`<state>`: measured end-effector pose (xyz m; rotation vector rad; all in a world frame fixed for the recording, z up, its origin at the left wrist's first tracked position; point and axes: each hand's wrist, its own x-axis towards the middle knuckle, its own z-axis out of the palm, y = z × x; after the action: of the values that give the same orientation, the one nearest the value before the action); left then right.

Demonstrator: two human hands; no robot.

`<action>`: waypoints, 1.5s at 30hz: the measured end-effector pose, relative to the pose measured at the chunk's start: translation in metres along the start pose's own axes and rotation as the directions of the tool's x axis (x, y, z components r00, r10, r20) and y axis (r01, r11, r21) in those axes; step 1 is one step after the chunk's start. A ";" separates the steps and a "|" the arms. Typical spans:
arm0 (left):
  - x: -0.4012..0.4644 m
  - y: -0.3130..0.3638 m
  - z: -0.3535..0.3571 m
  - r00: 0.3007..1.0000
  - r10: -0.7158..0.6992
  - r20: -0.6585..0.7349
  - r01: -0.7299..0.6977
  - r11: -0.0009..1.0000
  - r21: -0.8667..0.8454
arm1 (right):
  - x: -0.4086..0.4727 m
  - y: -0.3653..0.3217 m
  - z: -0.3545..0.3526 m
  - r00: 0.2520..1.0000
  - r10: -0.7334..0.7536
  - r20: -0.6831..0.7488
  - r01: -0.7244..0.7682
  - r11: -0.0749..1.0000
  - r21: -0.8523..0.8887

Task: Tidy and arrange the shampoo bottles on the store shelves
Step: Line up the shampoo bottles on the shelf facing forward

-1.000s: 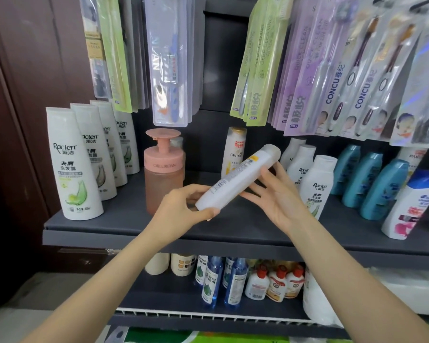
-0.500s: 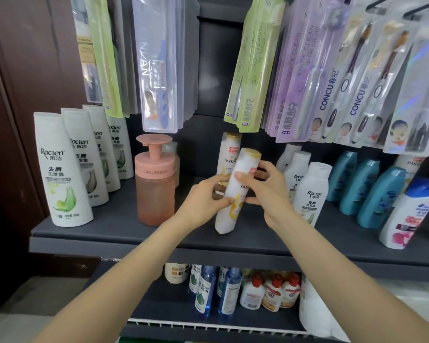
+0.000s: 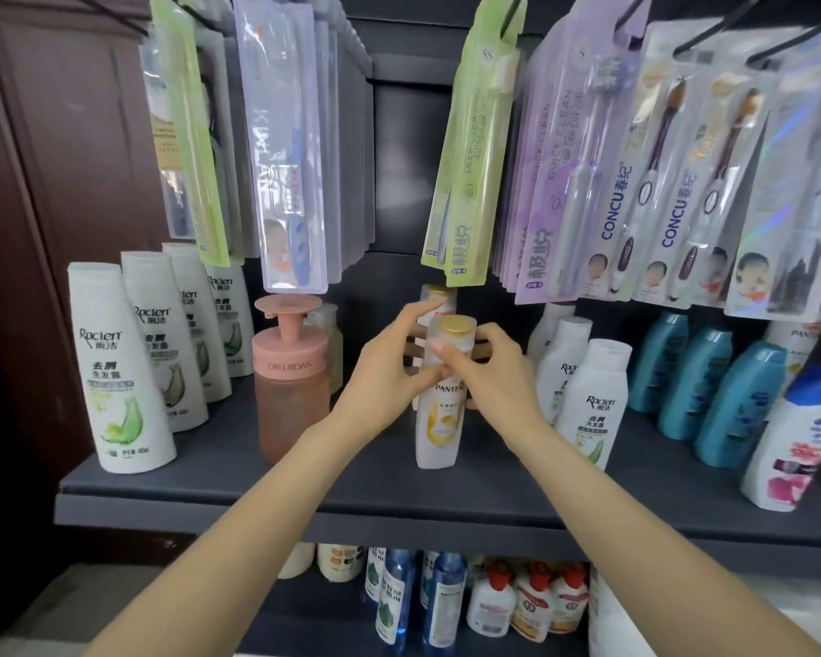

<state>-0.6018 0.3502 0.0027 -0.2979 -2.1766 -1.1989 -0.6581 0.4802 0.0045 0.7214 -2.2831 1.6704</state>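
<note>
The grey shelf (image 3: 238, 471) carried most of its stock in tidy files: a row of white Raclen bottles (image 3: 115, 372) at the left end, teal bottles (image 3: 726, 400) running back on the right, and a second short row of white bottles (image 3: 593, 400) between those and the centre. A pink pump dispenser (image 3: 288, 386) stood just left of the middle gap. Judging by this, the arranging looked well along on this level, with the centre file the part in hand; the blue-capped bottle (image 3: 792, 438) near the right front edge leaned a little and may need straightening, and the lower shelf (image 3: 304, 623) was only partly visible. In the gap stood the Pantene bottle (image 3: 439, 414), upright with its base on the shelf, directly in front of a second gold-capped bottle (image 3: 439, 296). The left hand (image 3: 389, 372) curled round its upper body from the left, and the right hand (image 3: 489, 372) closed on it from the right, thumb across the front below the gold cap (image 3: 456, 325). Each grip was thus wrapped on the bottle's shoulder, the label and base showing below.
</note>
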 end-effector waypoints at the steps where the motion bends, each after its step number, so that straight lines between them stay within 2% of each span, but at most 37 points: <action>1: 0.003 0.001 0.000 0.999 0.028 0.027 -0.029 0.999 0.029 | 0.000 -0.001 0.001 1.000 -0.007 -0.008 0.006 0.999 -0.034; 4: 0.009 0.000 0.002 0.996 0.052 0.072 -0.058 0.994 0.089 | 0.004 -0.003 0.000 0.999 -0.022 -0.034 0.017 0.992 -0.125; 10: 0.020 0.000 -0.008 0.989 0.081 0.124 -0.099 0.984 0.146 | 0.009 0.000 0.000 1.000 0.010 0.004 -0.010 0.999 -0.046; 18: 0.018 -0.006 -0.016 0.994 -0.008 0.112 -0.008 0.990 0.140 | 0.017 0.012 -0.004 0.995 -0.006 0.105 0.002 0.999 0.038; 22: 0.015 -0.009 -0.014 0.996 -0.030 0.087 0.019 0.991 0.133 | 0.033 0.022 -0.006 0.997 0.036 0.069 -0.042 0.996 0.079; 26: 0.011 -0.009 -0.012 0.997 -0.046 0.058 0.040 0.994 0.100 | 0.051 0.024 -0.001 0.999 0.035 0.039 -0.036 0.999 0.036; 28: 0.010 -0.008 -0.011 0.997 -0.053 0.051 0.048 0.995 0.092 | 0.061 0.023 0.003 0.997 0.058 0.058 -0.059 0.998 0.013; 34: 0.011 -0.008 -0.012 0.996 -0.064 0.062 0.059 0.995 0.078 | 0.089 0.025 0.020 0.978 0.168 0.126 -0.184 0.974 0.132; 39: 0.011 -0.007 -0.012 0.996 -0.070 0.059 0.065 0.994 0.082 | 0.097 0.029 0.027 0.974 0.198 0.107 -0.208 0.973 0.099; 45: 0.010 -0.004 -0.012 0.994 -0.082 0.065 0.075 0.992 0.104 | 0.082 0.026 0.014 0.990 0.141 0.015 -0.142 0.983 0.119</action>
<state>-0.6064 0.3369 0.0109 -0.2151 -2.3201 -1.1310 -0.7398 0.4524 0.0152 0.6013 -2.3033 1.8854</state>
